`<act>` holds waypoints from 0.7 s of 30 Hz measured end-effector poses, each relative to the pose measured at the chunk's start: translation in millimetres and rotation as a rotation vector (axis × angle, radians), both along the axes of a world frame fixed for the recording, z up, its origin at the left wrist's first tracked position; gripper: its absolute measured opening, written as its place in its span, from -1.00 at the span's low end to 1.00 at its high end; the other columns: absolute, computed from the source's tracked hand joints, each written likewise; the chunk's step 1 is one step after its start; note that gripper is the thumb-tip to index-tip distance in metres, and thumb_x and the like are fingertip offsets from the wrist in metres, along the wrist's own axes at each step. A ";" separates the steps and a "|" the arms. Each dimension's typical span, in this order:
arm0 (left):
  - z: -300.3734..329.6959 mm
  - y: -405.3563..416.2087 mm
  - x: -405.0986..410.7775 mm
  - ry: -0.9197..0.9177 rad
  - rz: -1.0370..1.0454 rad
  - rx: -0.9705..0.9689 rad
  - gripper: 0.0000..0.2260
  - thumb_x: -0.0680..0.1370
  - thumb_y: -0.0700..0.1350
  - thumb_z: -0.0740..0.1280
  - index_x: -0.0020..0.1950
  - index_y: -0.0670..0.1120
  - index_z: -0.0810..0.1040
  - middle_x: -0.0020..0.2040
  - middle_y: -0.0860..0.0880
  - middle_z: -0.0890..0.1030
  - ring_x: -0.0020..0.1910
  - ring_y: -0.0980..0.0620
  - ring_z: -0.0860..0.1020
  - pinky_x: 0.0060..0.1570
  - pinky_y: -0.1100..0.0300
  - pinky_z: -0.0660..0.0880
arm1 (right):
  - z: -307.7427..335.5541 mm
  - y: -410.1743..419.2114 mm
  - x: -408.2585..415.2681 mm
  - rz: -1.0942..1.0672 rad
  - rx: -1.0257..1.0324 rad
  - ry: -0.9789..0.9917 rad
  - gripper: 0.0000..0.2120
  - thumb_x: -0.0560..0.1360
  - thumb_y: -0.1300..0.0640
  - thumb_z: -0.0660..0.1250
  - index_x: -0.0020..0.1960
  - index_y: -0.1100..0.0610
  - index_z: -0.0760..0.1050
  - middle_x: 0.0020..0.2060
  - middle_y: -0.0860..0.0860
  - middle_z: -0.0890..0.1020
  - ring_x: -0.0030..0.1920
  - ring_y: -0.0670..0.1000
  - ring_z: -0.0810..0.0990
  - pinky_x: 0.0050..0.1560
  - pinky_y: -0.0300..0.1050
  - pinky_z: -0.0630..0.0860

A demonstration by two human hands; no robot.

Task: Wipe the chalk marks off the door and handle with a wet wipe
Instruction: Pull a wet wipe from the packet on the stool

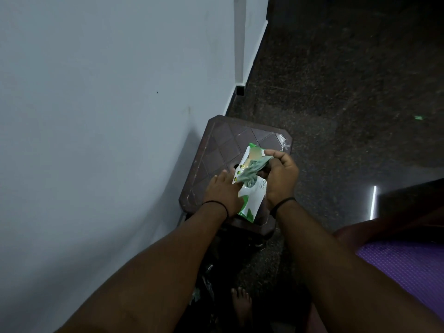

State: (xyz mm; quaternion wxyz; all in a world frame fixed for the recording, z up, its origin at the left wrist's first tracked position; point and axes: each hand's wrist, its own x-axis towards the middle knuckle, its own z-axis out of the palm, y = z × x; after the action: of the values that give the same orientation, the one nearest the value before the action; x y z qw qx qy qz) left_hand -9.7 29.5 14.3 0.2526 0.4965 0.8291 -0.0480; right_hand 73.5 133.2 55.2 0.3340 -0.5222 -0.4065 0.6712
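A dim indoor view with a cool blue-grey cast. The pale wall (96,92) on the left is the brightest area, evenly and softly lit, and a broad soft shadow falls across its lower part beside the dark stool (216,145). The speckled floor (336,80) on the right sinks to near black toward the upper right corner. A thin, bright white streak of glare (373,201) reflects off the floor at right, and a small green glint (418,118) shows farther back. The wide-angle lens bends the straight line where wall meets floor. Both forearms at the bottom edge appear stretched, large and slightly soft. Fine grain shows in dark areas.
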 end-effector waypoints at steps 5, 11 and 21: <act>48.5 2.0 -3.3 -0.456 0.465 0.481 -0.70 0.56 -0.11 0.34 0.30 -0.02 0.55 0.15 -0.07 0.65 0.12 -0.09 0.60 0.04 0.30 0.46 | 30.1 -1.3 -0.5 0.059 -0.026 0.047 -0.79 0.59 0.37 0.21 -0.08 0.16 0.56 -0.20 0.13 0.66 -0.32 -0.02 0.66 -0.35 -0.20 0.61; 140.3 -10.6 -24.4 -0.659 0.695 0.756 -0.74 0.48 -0.16 0.49 0.16 -0.09 0.66 -0.02 -0.04 0.71 -0.06 -0.02 0.68 -0.03 0.11 0.61 | 89.9 -20.6 -9.4 0.248 0.048 0.069 -0.88 0.50 0.41 0.39 -0.12 0.23 0.55 -0.16 0.25 0.64 -0.22 0.09 0.63 -0.16 -0.12 0.65; 321.8 -82.0 -56.3 -0.565 0.915 1.028 -0.90 0.55 -0.14 0.33 -0.05 -0.13 0.61 -0.23 -0.14 0.69 -0.33 -0.07 0.66 -0.37 0.15 0.51 | 245.5 -79.0 -60.4 0.620 0.345 0.224 -0.95 0.52 0.32 0.39 -0.05 0.21 0.60 -0.15 0.16 0.69 -0.15 0.07 0.66 -0.06 -0.03 0.62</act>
State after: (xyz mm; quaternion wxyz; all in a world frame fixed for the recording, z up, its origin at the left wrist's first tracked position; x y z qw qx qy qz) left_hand -66.0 -52.5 336.1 0.1867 0.1508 0.7743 0.5855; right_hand 13.1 54.2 300.7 0.2405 -0.2337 -0.6134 0.7151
